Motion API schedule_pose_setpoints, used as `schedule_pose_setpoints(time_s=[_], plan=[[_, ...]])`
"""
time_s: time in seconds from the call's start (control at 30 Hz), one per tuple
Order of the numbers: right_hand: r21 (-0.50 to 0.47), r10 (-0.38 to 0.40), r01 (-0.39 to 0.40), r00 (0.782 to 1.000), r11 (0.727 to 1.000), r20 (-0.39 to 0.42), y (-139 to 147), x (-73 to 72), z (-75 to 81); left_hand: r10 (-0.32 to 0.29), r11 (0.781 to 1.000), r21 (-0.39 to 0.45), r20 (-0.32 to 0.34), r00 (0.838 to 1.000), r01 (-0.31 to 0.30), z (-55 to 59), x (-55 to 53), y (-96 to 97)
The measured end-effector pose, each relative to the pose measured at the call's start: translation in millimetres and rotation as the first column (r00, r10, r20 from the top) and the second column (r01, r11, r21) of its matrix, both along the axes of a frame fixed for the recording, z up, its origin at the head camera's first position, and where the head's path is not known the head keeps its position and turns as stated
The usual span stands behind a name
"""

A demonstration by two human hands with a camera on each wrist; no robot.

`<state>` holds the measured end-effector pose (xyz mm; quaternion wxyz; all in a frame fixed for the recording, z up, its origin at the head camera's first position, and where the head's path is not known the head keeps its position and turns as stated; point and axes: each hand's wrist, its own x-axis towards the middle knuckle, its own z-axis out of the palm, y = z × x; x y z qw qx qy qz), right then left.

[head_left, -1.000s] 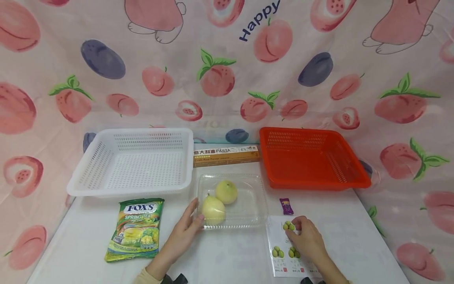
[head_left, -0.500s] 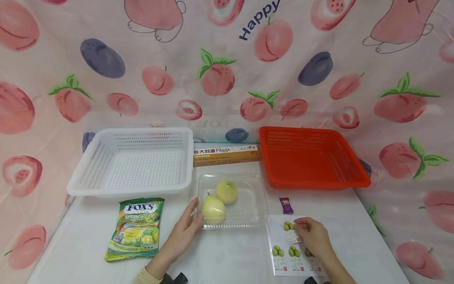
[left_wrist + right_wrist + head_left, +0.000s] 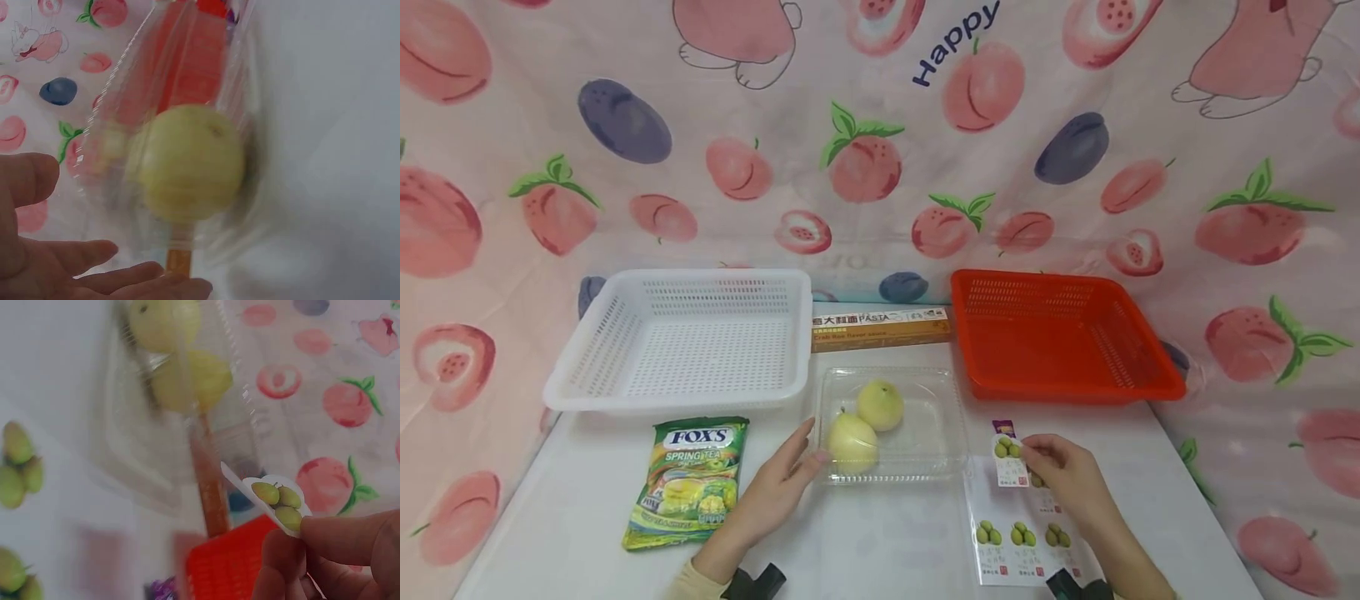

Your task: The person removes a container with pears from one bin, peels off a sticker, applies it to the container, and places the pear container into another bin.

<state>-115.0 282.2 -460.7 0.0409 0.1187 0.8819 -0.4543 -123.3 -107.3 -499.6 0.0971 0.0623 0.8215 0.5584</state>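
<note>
My right hand (image 3: 1067, 471) pinches a small white sticker (image 3: 1011, 473) printed with green fruit between thumb and index finger. The sticker stands above its sheet (image 3: 992, 504) and overlaps the small purple-wrapped candy (image 3: 1003, 427) in the head view. In the right wrist view the sticker (image 3: 275, 499) is seen edge-on and curved. My left hand (image 3: 778, 492) is at the left side of a lidded clear plastic box (image 3: 925, 425), its fingers extended and thumb apart. Two pale yellow-green round fruits (image 3: 852, 444) lie inside the box.
A white basket (image 3: 677, 404) stands back left and a red basket (image 3: 1075, 392) back right. Between them lies a pasta box (image 3: 880, 329). A green Fox's candy bag (image 3: 688, 483) lies left of my left hand. A fruit-print cloth (image 3: 865, 242) hangs behind.
My right hand has pulled the sticker off the upper row of the sheet and raised it toward the purple candy. My left hand has stayed beside the box.
</note>
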Motion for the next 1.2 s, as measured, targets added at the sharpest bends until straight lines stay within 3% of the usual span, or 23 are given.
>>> schedule_pose_setpoints(time_s=[0.2,0.3,0.4,0.53,0.63,0.77,0.9,1.03,1.2], plan=[[-0.156,0.028,-0.040,0.996,0.987,-0.079,-17,-11.2,16.8,0.013,0.993,-0.113,-0.149,0.989,-0.030,26.3,-2.5,-11.2],[-0.237,0.023,-0.045,0.995,0.970,-0.096,-29,-18.1,23.5,-0.005,0.995,-0.100,-0.227,0.974,-0.019,39.4,-7.7,-11.2],[-0.293,0.017,-0.043,0.996,0.955,-0.089,-43,-25.7,28.6,-0.030,0.995,-0.098,-0.263,0.964,0.005,50.3,-16.1,-6.0],[-0.321,0.033,-0.061,0.995,0.945,-0.093,-63,-38.0,31.3,-0.079,0.991,-0.128,-0.239,0.968,0.049,61.0,-30.9,8.3],[-0.356,0.049,-0.086,0.993,0.931,-0.112,-77,-48.4,29.8,-0.151,0.979,-0.166,-0.209,0.966,0.117,68.1,-43.0,21.5],[-0.377,0.072,-0.109,0.991,0.920,-0.111,-93,-61.0,28.0,-0.280,0.937,-0.268,-0.185,0.942,0.225,77.3,-58.3,36.9],[-0.347,0.094,-0.113,0.993,0.931,-0.071,-106,-70.7,28.8,-0.372,0.892,-0.332,-0.154,0.915,0.307,81.7,-73.0,49.6],[-0.323,0.119,-0.124,0.992,0.938,-0.037,-113,-77.7,28.9,-0.391,0.886,-0.313,-0.109,0.914,0.342,80.1,-83.8,59.0],[-0.286,0.127,-0.131,0.991,0.949,-0.030,-117,-81.6,25.9,-0.370,0.885,-0.341,-0.104,0.923,0.317,76.8,-89.5,64.9]])
